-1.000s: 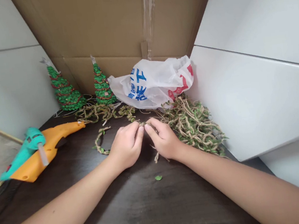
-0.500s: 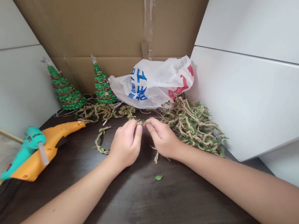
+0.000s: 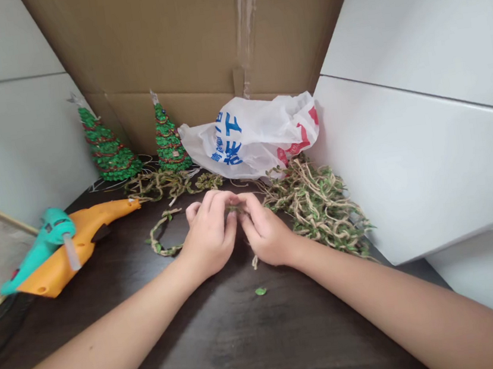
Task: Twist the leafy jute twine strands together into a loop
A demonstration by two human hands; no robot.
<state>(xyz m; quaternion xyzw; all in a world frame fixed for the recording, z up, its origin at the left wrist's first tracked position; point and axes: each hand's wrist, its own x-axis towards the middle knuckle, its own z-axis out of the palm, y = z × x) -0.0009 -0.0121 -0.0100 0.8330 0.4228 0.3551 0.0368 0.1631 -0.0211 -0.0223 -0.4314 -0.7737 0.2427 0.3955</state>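
Pinching in tight, your left hand (image 3: 210, 237) and your right hand (image 3: 267, 234) meet fingertip to fingertip over the dark table (image 3: 247, 340), and both are closed on the same bit of leafy twine (image 3: 234, 208) that shows as a small green-and-tan knot right between them. One loose end of that twine (image 3: 255, 261) hangs out below your right palm, and on the other side a strand curls away from your left hand in a loop (image 3: 161, 237) lying flat on the table. Just beyond your right hand sits the big tangled heap of twine with green leaves (image 3: 321, 205), near your knuckles and pressed up against the white panel (image 3: 415, 170) on that side. A single green leaf (image 3: 260, 291) lies on the table below your hands, well clear of both. Behind the heap slumps a white plastic bag (image 3: 254, 135) with blue and red print, leaning on the cardboard wall (image 3: 184, 42). Further left along that wall stand two small green cone trees (image 3: 107, 150) (image 3: 168, 139), upright, with more twine (image 3: 168, 184) strewn at their feet. Over at your far left, an orange glue gun (image 3: 82, 234) lies on its side with a teal glue gun (image 3: 41, 248) resting across it, touching.
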